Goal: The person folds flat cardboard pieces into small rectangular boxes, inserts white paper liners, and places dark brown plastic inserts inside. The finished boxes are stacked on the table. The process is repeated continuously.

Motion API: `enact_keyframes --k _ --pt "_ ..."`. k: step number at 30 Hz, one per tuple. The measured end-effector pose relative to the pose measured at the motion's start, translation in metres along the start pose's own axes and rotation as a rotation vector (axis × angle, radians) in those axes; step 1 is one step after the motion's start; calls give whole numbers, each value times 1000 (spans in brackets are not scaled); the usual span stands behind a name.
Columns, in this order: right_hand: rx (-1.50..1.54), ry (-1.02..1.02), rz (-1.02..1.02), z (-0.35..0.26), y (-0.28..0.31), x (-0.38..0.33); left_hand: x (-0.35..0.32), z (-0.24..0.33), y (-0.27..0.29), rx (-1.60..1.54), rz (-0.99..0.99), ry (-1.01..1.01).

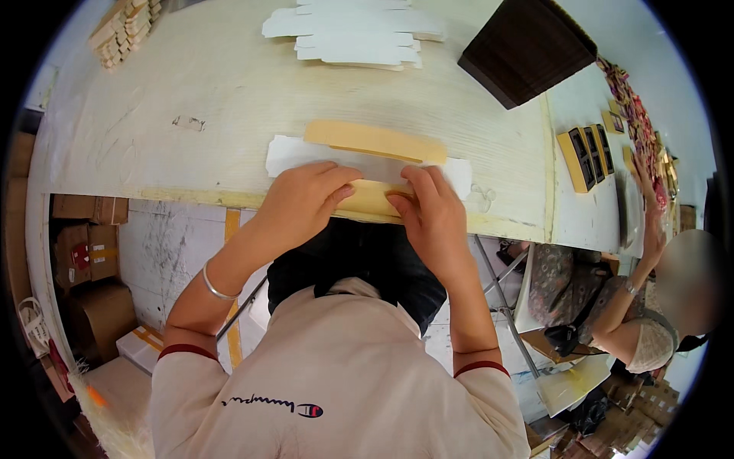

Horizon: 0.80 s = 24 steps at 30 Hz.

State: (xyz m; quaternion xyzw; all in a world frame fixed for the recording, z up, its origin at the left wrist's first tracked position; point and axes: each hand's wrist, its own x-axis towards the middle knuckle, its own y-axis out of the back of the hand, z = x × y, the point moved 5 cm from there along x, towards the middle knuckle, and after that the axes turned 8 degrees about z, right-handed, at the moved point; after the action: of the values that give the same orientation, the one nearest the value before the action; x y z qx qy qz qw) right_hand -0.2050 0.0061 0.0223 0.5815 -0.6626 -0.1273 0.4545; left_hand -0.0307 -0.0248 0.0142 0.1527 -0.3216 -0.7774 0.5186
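At the table's near edge lies a cardboard box blank (375,145), gold on its outside and white inside, with white flaps sticking out at both ends. Its far gold panel stands raised, and the near gold panel is folded up too. My left hand (310,199) pinches the near panel left of its middle, thumb against the gold side and fingers over the edge. On the right part of the same panel, my right hand (432,210) grips in the same way, thumb and fingers bent around it. The fingers partly hide the white inside.
Flat white box blanks (355,34) are stacked at the far middle. A dark brown box (527,50) stands far right, gold boxes with dark compartments (585,159) beyond. Narrow wooden-coloured pieces (126,30) are piled far left. A co-worker's arm (634,283) reaches over the right table.
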Motion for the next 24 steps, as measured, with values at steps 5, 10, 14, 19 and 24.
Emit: enact_keyframes --k 5,10,14,19,24 --pt "-150 352 82 -11 -3 -17 2 17 -1 327 307 -315" --pt "-179 357 15 -3 -9 -36 -23 16 -13 330 212 -403" --pt "-138 353 -17 -6 -7 -27 -29 7 -15 247 300 -440" --pt "-105 206 -169 -4 -15 7 -14 4 -6 226 214 -229" --pt "-34 289 -226 0 -12 17 5 42 49 388 537 -390"
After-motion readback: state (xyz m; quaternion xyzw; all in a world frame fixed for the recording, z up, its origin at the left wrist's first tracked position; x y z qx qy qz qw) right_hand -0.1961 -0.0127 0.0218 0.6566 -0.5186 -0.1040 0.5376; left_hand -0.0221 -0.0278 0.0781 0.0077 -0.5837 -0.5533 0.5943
